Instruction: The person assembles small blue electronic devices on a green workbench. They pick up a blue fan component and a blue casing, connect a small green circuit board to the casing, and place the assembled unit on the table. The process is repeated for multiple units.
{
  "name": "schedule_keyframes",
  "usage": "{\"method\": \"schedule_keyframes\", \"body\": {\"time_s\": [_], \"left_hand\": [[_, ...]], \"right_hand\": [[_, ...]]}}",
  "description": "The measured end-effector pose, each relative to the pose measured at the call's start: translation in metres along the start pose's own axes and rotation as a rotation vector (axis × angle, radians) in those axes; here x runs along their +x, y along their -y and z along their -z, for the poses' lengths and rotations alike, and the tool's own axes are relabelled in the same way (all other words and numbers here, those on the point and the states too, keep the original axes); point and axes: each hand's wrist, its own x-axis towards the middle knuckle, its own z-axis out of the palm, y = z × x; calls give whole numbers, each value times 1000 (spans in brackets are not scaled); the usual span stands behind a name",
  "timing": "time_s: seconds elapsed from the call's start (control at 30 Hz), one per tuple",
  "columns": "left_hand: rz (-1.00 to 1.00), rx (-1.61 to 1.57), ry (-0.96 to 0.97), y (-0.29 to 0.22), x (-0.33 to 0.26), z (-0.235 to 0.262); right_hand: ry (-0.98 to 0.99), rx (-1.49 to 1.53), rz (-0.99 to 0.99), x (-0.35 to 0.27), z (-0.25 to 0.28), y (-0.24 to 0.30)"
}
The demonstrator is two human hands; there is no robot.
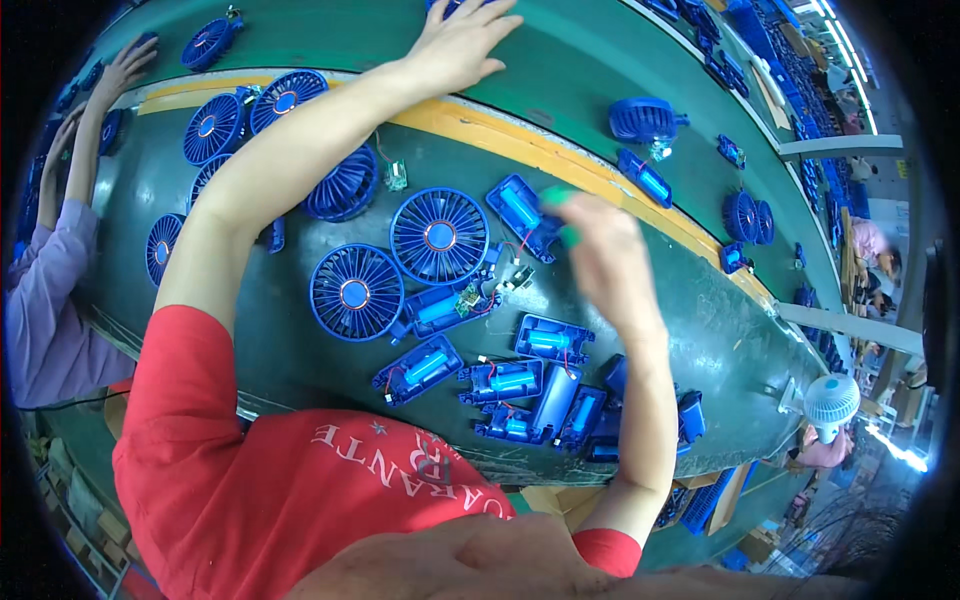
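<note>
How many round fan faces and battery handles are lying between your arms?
Round fan faces: 3
Handle shells with a pale blue battery showing: 6 (the stacked ones at the table edge are unclear)
Total: 9

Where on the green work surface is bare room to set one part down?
Bare green surface lies left of the round blue fan grilles, and more right of the right hand, below the yellow stripe. The blue handle shells with batteries are crowded.
</note>
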Motion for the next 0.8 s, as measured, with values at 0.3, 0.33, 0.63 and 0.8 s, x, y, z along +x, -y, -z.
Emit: {"method": "schedule_keyframes", "body": {"time_s": [0.3,0.33,0.63,0.8], "left_hand": [[35,113,160,-8,10,8],[29,122,124,-6,11,6],[-266,275,64,-2,2,-28],[-221,256,139,-19,4,-9]], "right_hand": [[-9,-342,-336,-44,4,-8],[-32,-349,-347,-45,5,-7],[123,-310,-170,-34,22,18],[99,-321,-154,-53,17,1]]}}
